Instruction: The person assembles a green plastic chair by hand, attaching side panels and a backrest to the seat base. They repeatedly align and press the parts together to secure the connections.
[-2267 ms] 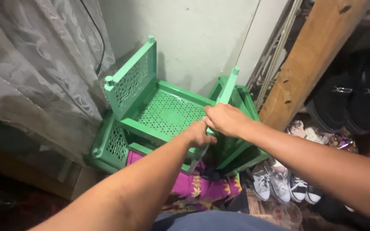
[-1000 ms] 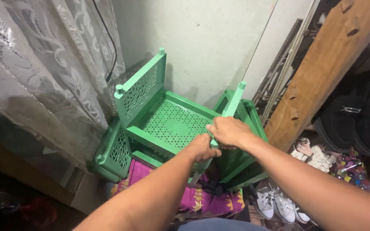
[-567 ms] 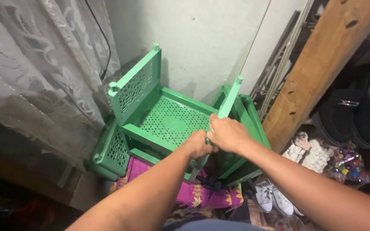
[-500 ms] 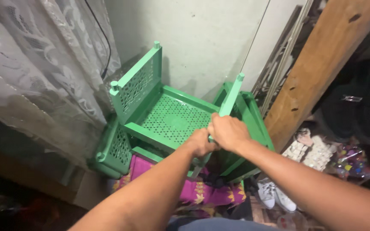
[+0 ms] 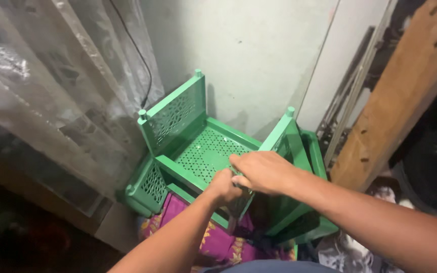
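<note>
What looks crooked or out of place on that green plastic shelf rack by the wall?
The green perforated plastic rack looks askew: its right side panel leans inward while the left panel stands more upright. Both hands, left hand and right hand, grip its front right corner. Purple patterned cloth is bunched underneath.

Green perforated plastic rack (image 5: 203, 151) — smooth, sheer lace curtain (image 5: 51, 91), rough wooden plank (image 5: 405, 96)

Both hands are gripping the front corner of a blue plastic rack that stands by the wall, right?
Not quite: in the head view the plastic rack is green, not blue. Both the left hand and right hand do hold its front corner by the wall.
</note>
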